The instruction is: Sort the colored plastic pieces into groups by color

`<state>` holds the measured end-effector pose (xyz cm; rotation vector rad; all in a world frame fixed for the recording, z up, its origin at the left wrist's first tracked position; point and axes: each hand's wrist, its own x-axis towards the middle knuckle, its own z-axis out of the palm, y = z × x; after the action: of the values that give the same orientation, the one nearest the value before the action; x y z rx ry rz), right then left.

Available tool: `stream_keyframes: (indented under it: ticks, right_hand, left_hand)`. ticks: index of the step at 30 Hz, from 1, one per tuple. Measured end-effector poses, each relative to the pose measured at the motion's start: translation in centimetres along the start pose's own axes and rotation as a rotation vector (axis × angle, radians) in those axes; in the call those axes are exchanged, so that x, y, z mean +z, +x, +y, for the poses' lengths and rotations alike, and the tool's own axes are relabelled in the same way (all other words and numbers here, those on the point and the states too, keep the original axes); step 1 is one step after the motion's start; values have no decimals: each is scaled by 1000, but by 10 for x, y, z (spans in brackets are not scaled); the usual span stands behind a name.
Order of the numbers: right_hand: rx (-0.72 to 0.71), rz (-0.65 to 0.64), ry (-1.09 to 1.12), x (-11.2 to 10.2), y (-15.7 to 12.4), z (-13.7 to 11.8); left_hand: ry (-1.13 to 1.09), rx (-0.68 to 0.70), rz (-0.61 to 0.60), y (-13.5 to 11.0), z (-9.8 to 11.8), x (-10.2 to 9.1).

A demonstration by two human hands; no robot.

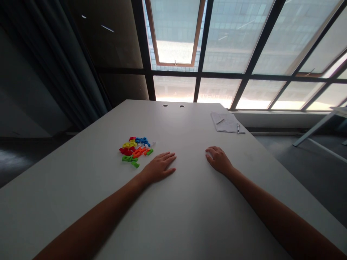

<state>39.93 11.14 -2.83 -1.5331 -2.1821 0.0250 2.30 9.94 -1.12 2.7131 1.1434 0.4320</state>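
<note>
My left hand (160,167) lies flat on the white table (179,209), fingers stretched out and thumb apart, holding nothing. Just left of it is a loose pile of small plastic building pieces in several colours: green pieces (130,158), red pieces (126,151), orange pieces (139,151), yellow pieces (129,144) and blue pieces (142,141), with some whitish ones among them. Across from it, my right hand (217,159) rests on the tabletop with its fingers slightly bent and the thumb apart from them. No object shows in it.
Toward the table's far right corner lie sheets of paper (227,123) with a pen (220,121) and another pen (238,128) on them. Two round cable holes sit near the far edge. Beyond are large windows (176,88), a dark curtain (67,65) and another table (320,124).
</note>
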Motion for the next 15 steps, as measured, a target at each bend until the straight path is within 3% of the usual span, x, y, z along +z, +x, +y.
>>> stream_keyframes:
  ticks: [9, 15]
  right_hand:
    - [-8, -37, -24, -2, -3, -5]
    - [-167, -63, 1, -11, -21, -33]
  left_hand:
    - [21, -3, -17, 0, -3, 5]
    - [76, 62, 6, -2, 11, -12]
